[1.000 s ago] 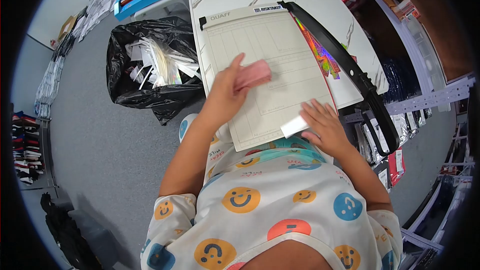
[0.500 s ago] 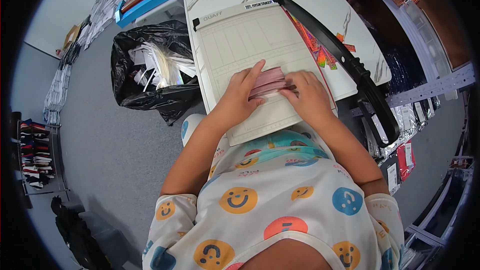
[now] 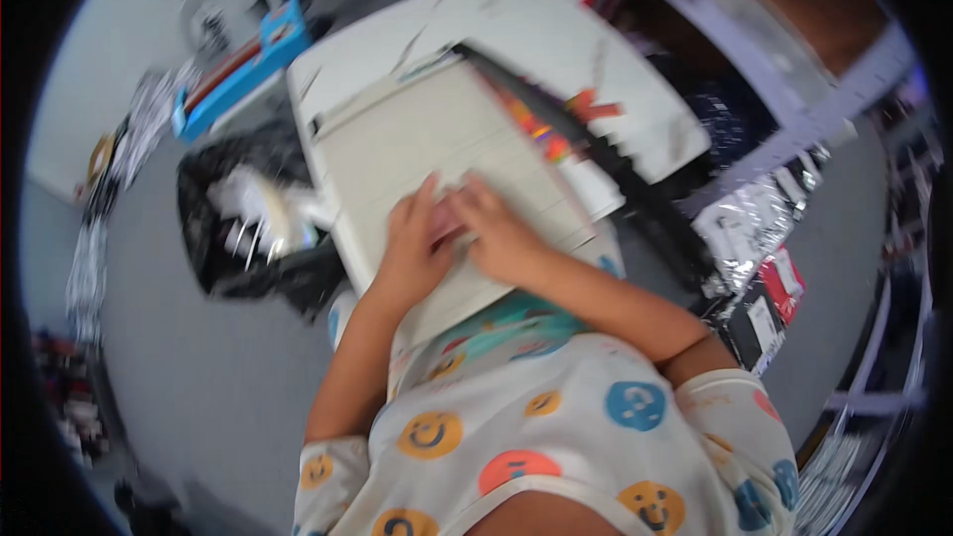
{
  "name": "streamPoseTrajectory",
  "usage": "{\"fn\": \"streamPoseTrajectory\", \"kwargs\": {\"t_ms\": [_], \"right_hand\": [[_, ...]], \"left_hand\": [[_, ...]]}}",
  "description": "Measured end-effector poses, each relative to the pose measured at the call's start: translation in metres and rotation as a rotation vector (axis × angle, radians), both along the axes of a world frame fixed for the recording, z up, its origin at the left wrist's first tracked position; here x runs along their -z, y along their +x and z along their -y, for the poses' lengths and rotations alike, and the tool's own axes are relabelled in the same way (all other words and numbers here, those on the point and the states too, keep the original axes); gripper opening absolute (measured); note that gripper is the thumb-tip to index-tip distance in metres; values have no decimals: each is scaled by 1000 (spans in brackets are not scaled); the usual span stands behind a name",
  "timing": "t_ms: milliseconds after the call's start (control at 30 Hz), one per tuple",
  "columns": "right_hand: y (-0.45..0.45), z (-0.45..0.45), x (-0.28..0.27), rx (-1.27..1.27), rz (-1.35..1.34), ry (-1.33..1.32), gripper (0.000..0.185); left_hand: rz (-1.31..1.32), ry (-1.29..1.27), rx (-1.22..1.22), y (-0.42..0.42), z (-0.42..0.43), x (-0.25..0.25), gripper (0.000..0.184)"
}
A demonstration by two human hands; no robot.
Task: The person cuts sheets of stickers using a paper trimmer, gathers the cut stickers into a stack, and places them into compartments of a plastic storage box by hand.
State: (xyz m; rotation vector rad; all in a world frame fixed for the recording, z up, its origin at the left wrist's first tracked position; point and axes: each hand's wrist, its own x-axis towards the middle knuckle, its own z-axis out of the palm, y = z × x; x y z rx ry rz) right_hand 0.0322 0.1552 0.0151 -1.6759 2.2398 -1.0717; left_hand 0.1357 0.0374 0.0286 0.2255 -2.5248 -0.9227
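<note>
A small stack of pink paper slips [image 3: 446, 222] is on the pale board of a paper trimmer [image 3: 397, 144], mostly covered by my fingers. My left hand [image 3: 410, 246] grips the stack from its left side, fingers pointing up the board. From the right, my right hand [image 3: 499, 238] closes on the same stack, its thumb and fingers bent around the edge. The trimmer's long black blade arm [image 3: 586, 139] lies raised out to the right of the board. Motion blur softens the whole view.
Orange and red printed pieces [image 3: 594, 105] lie beyond the blade arm on the white marbled table [image 3: 377, 30]. A black bin bag [image 3: 204, 228] of paper scraps stands left of the table. A blue machine [image 3: 243, 69] is behind it. Packaged goods [image 3: 740, 238] sit at right.
The view has swung, so the trimmer and table appear lower and further left. My hands have drawn closer together around the pink stack, covering more of it.
</note>
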Motion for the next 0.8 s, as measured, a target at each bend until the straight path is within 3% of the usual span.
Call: {"fn": "streamPoseTrajectory", "kwargs": {"t_ms": [33,167,367,467,567,667,800], "right_hand": [[-3,-2,-6,3,118,-21,63],[9,-8,-2,19,-184,-52,59],[-6,-24,-19,-46,68,-115,53],[-3,-23,-3,-97,-162,-12,63],[-12,-24,-17,-170,86,31,64],[-17,-33,-12,-202,-91,-18,62],[-45,-59,-7,-138,-28,-49,52]], "left_hand": [[-8,-1,5,1,1,2,73],[29,-193,-43,3,-11,-4,68],[75,-166,-89,2,-12,-5,67],[53,-176,-90,3,-13,-5,67],[104,-221,-74,1,-16,-13,65],[152,-232,-95,-3,-18,-15,61],[155,-259,-108,-5,-17,-13,54]]}}
